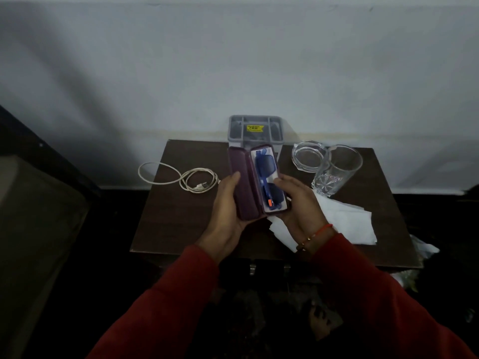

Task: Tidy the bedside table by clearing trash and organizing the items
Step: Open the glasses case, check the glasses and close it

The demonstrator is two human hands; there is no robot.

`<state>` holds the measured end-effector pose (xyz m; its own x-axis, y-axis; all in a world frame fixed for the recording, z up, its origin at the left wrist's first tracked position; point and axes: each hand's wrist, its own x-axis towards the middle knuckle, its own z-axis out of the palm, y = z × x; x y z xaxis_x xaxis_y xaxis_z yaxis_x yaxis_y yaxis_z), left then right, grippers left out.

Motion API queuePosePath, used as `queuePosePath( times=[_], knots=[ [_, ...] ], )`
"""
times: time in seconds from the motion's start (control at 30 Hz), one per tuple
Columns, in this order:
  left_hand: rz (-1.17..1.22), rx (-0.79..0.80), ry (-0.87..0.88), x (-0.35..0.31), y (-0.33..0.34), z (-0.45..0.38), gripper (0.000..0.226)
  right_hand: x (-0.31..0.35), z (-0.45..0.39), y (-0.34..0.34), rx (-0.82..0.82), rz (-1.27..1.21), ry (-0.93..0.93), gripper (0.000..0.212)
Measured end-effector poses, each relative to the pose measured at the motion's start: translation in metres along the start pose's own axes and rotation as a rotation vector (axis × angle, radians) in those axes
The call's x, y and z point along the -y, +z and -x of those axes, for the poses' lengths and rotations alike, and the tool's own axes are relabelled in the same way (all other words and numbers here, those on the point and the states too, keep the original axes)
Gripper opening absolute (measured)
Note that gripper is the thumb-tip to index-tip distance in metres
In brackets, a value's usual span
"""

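The open purple hard-shell glasses case (pixel 245 182), blue-framed sunglasses (pixel 265 177) inside, is held above the dark wooden bench (pixel 181 216). The left hand (pixel 228 203) grips its lid side; the right hand (pixel 298 203) cups the tray. Closing it carelessly could pinch a protruding temple.

Left hand (pixel 228 203) cupped palm-up, thumb raised, cradling from below. Right hand (pixel 298 203) curled alongside, fingers (pixel 281 180) pressing down on top. Both red-sleeved forearms angled inward, converging.
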<state>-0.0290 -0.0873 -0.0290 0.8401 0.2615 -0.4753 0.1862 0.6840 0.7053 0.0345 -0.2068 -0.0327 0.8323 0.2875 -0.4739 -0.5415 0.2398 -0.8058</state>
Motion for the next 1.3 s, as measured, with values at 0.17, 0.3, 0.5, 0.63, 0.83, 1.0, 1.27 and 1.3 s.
queuePosePath(
  times=[0.17,0.3,0.5,0.63,0.83,1.0,1.27,1.3],
  knots=[
    [-0.005,0.077,-0.040,-0.008,-0.005,-0.001,0.059,-0.003,0.002,-0.002,0.009,-0.021,-0.002,0.029],
    [-0.028,0.070,-0.002,-0.008,-0.005,0.000,0.063,-0.004,0.003,0.001,0.036,-0.044,-0.025,0.023],
    [-0.065,-0.041,0.033,-0.009,-0.009,-0.003,0.055,-0.014,0.010,0.009,0.200,0.123,-0.108,0.035],
    [-0.094,-0.102,0.054,-0.007,-0.011,-0.007,0.057,-0.023,0.012,0.013,0.276,0.167,-0.167,0.033],
    [-0.095,-0.087,0.020,-0.007,-0.014,-0.010,0.055,-0.028,0.006,0.010,0.270,0.416,-0.346,0.031],
    [-0.087,-0.080,0.030,-0.008,-0.013,-0.009,0.056,-0.030,0.003,0.011,0.259,0.430,-0.411,0.026],
    [-0.104,-0.104,0.042,-0.008,-0.012,-0.008,0.057,-0.031,0.003,0.010,0.249,0.421,-0.398,0.021],
    [-0.110,-0.108,0.044,-0.008,-0.012,-0.008,0.057,-0.031,0.003,0.010,0.246,0.419,-0.394,0.021]
  ],
)
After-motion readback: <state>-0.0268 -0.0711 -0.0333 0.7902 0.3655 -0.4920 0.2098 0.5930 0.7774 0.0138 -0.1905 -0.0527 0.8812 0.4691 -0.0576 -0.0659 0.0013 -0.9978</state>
